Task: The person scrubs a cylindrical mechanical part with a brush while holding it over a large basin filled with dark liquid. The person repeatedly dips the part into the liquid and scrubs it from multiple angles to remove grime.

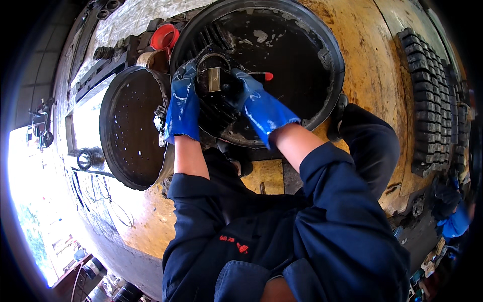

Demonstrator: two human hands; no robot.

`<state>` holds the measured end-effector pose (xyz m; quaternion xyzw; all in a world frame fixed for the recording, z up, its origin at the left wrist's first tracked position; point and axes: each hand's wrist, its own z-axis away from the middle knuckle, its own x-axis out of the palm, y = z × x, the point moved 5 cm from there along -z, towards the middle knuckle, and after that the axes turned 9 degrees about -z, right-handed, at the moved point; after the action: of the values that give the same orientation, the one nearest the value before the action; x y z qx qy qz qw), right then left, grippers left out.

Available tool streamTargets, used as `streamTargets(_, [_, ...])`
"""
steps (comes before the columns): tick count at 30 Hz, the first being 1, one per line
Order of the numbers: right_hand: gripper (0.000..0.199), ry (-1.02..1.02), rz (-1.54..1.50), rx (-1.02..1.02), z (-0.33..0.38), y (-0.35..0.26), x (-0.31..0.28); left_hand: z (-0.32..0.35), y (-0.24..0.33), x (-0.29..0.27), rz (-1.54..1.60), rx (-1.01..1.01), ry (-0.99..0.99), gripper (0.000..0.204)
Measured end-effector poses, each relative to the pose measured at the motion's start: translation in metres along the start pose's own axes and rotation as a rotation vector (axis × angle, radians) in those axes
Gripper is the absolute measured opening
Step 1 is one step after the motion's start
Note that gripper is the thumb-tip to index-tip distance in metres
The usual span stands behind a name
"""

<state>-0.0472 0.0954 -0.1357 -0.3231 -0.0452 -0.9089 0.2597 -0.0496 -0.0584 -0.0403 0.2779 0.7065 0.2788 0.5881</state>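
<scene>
Both my hands wear blue rubber gloves, wet and streaked with suds or grime. My left hand grips the left side of a dark, finned metal housing with a round collar and a small brass-coloured plate. My right hand holds its right side, fingertips partly hidden behind it. The housing is over or partly in a large round black tub of dark liquid with patches of foam. Just right of it, a thin tool with a red tip shows. More dark fins show in the tub above the housing.
A second round drum with dark liquid stands to the left. Beyond it are a red funnel and a metal cylinder part. Stacked black ribbed blocks line the right. A person in blue is at far right.
</scene>
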Motion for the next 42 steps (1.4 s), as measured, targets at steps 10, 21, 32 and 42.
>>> streamTargets(10, [0.038, -0.616, 1.357, -0.687, -0.014, -0.078, 0.03, 0.0, 0.014, 0.007, -0.268, 0.051, -0.021, 0.041])
streamTargets(21, [0.023, -0.083, 2.034, -1.053, 0.052, -0.097, 0.033, 0.006, 0.016, -0.002, 0.112, -0.011, 0.032, 0.041])
streamTargets(32, [0.028, -0.2, 1.033, -0.697, 0.041, -0.09, -0.023, -0.001, 0.024, 0.007, 0.253, -0.119, 0.01, 0.041])
streamTargets(42, [0.029, -0.314, 1.2, -0.973, 0.046, -0.073, -0.004, -0.002, 0.033, 0.011, 0.275, -0.116, 0.065, 0.037])
